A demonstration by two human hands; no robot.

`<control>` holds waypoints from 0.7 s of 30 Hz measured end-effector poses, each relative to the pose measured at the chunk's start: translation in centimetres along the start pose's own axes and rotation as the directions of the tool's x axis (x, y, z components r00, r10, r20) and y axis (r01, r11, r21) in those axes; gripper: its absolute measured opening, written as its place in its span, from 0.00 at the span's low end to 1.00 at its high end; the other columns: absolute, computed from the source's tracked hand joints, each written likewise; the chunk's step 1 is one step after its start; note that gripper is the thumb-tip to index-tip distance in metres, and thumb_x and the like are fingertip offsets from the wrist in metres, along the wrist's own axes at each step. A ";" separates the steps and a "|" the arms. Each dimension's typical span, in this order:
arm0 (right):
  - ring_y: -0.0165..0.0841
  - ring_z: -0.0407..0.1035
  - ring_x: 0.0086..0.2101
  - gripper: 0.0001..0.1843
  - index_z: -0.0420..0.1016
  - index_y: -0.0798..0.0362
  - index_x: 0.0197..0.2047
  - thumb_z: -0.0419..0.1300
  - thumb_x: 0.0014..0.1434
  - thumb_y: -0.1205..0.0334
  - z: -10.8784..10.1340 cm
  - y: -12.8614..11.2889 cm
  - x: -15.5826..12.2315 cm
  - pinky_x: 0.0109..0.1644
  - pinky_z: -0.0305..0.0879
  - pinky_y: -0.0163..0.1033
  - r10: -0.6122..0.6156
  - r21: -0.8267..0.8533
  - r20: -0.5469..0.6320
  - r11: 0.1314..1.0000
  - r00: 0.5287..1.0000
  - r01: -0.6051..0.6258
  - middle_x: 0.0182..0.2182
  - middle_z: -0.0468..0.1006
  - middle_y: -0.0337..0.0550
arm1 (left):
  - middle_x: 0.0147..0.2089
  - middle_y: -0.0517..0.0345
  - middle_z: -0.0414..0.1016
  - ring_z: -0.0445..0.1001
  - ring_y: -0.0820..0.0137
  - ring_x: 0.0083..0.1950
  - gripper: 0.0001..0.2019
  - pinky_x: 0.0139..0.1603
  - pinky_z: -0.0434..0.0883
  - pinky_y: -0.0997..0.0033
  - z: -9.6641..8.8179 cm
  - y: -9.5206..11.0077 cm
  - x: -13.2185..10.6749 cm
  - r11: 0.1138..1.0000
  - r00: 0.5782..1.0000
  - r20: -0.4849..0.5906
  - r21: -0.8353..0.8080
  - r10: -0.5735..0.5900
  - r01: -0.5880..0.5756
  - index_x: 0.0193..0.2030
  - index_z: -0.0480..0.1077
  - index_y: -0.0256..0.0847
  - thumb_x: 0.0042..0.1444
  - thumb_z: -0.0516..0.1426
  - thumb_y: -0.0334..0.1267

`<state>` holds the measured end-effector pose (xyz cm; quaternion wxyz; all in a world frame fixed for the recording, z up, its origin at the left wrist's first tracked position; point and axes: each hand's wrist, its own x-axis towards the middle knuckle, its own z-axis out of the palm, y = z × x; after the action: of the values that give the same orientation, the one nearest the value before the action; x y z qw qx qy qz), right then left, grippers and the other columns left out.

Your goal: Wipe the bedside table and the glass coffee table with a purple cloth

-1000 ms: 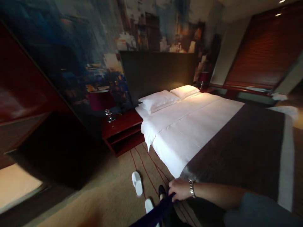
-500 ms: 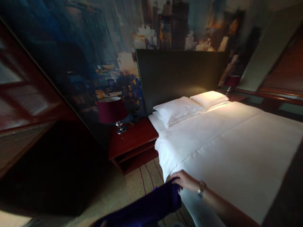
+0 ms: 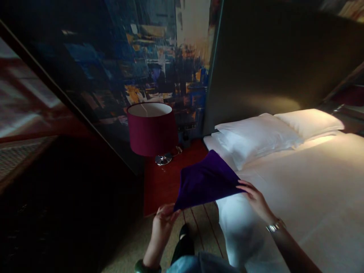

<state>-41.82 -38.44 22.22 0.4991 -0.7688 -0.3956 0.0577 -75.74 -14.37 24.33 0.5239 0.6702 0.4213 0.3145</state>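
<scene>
Both of my hands hold up a folded purple cloth (image 3: 205,181) between the bedside table and the bed. My left hand (image 3: 162,221) pinches its lower left corner, low in the view. My right hand (image 3: 254,197), with a metal watch on the wrist, grips the cloth's right corner over the edge of the white bed (image 3: 307,189). The cloth is spread flat and tilted, its far corner pointing towards the pillows (image 3: 256,138).
A red bedside table (image 3: 162,182) carries a lamp with a dark red shade (image 3: 152,129). A dark headboard (image 3: 278,68) and a painted mural wall (image 3: 142,64) stand behind. Striped carpet (image 3: 199,223) lies between table and bed, with my dark shoe (image 3: 183,246) on it.
I have walked closer to the head of the bed. The purple cloth has risen from low by my side to chest height, and my left hand has come into view gripping it.
</scene>
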 end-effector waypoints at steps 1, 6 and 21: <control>0.44 0.72 0.56 0.19 0.84 0.50 0.42 0.57 0.54 0.52 1.6 1.7 0.1 0.62 0.69 0.53 0.078 -0.047 0.014 0.996 0.997 -0.077 0.56 0.76 0.54 | 0.39 0.41 0.81 0.75 0.47 0.47 0.15 0.54 0.69 0.49 0.6 -2.0 1.2 0.997 0.998 0.027 0.045 -0.060 0.058 0.27 0.82 0.43 0.38 0.68 0.53; 0.49 0.79 0.42 0.23 0.82 0.53 0.41 0.59 0.47 0.48 8.2 8.7 0.1 0.49 0.76 0.55 0.560 -0.092 0.227 0.827 0.797 -0.555 0.41 0.82 0.55 | 0.33 0.43 0.80 0.75 0.49 0.41 0.10 0.50 0.67 0.50 4.3 -10.3 5.4 0.945 0.941 0.107 0.099 -0.321 0.312 0.20 0.79 0.42 0.33 0.67 0.46; 0.48 0.27 0.73 0.39 0.62 0.45 0.70 0.65 0.58 0.48 42.2 5.5 10.3 0.74 0.27 0.62 -0.222 0.066 0.814 0.954 0.537 0.294 0.76 0.37 0.50 | 0.60 0.42 0.71 0.66 0.45 0.66 0.33 0.67 0.62 0.49 4.3 -14.2 19.3 0.804 0.717 -0.363 -0.270 -0.595 0.530 0.50 0.69 0.40 0.36 0.67 0.51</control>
<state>-52.15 -2.14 0.02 0.2341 -0.6080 -0.6906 0.3139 -66.75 2.39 9.10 0.5361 0.3827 0.6858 0.3097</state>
